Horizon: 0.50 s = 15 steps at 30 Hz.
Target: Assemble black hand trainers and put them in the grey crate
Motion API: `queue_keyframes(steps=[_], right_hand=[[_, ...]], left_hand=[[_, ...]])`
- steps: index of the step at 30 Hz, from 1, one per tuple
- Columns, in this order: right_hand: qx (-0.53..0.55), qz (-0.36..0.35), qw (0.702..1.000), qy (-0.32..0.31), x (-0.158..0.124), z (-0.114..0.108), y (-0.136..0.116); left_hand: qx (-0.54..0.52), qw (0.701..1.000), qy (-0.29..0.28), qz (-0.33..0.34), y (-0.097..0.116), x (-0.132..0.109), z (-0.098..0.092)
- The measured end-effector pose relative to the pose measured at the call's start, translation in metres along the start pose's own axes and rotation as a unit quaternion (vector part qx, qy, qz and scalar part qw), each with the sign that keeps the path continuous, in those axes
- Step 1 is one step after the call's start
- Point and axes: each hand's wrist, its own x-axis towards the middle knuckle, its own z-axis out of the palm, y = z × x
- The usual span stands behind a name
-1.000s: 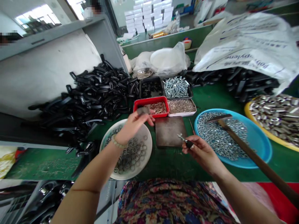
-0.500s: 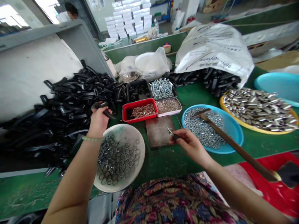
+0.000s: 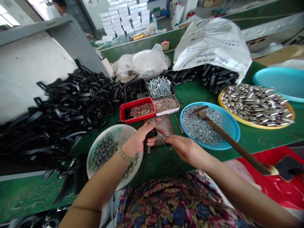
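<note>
My left hand [image 3: 140,137] is closed around a black handle-like part [image 3: 152,133]. A small threaded metal piece [image 3: 148,148] shows just below its fingers. My right hand [image 3: 181,145] meets it from the right, fingertips pinched on a small shiny metal ring [image 3: 163,138]; the ring's exact kind is hard to make out. Both hands are over the near part of a flat metal plate [image 3: 169,125]. Left of them, a white basin [image 3: 91,148] holds many metal rings, partly behind my left wrist.
Black handles [image 3: 83,91] lie heaped on the left. Behind the plate stand a red tray [image 3: 137,119] of small pins and a black tray of bolts [image 3: 160,87]. On the right, a hammer [image 3: 228,136] rests across a blue basin [image 3: 234,137] of nuts, beside a yellow basin [image 3: 251,124] of metal sleeves.
My left hand has come right, from the handle heap to the plate, with a black handle in it. My right hand has shifted slightly left, and the two hands now meet.
</note>
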Motion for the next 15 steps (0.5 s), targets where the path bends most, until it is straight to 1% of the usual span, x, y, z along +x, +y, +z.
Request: queue_keyframes(steps=[1,2,3,4,6,8,9,10,12,14,15], right_hand=[[0.001,0.009,1.000,-0.005,-0.002,0.001,0.002],[-0.005,0.018,1.000,-0.006,-0.004,0.002,0.006],[-0.016,0.026,1.000,-0.005,-0.006,0.003,0.009],[-0.028,0.032,0.999,-0.003,-0.008,0.005,0.012],[-0.052,0.032,0.998,0.005,-0.011,0.007,0.016],[-0.073,0.026,0.997,0.017,-0.011,0.008,0.015],[-0.080,0.022,0.996,0.023,-0.011,0.008,0.014],[-0.084,0.019,0.996,0.030,-0.010,0.008,0.012],[-0.073,0.018,0.996,0.039,-0.007,0.009,0.006],[-0.028,0.030,0.998,0.048,-0.005,0.013,0.001],[0.007,0.050,0.997,0.058,-0.004,0.016,0.000]], left_hand=[[-0.014,0.999,-0.023,0.017,0.001,-0.004,0.001],[-0.022,0.998,-0.032,0.041,0.002,-0.007,0.002],[-0.021,0.997,-0.024,0.066,0.001,-0.009,0.002],[-0.007,0.996,0.002,0.089,-0.001,-0.010,0.002],[0.042,0.988,0.085,0.122,-0.008,-0.008,0.002],[0.086,0.977,0.149,0.124,-0.017,-0.004,0.004],[0.094,0.975,0.163,0.117,-0.022,-0.001,0.005],[0.090,0.976,0.167,0.110,-0.026,0.000,0.007],[0.056,0.982,0.156,0.091,-0.031,0.002,0.011],[0.018,0.987,0.142,0.075,-0.032,0.003,0.014],[0.007,0.988,0.137,0.065,-0.032,0.003,0.015]])
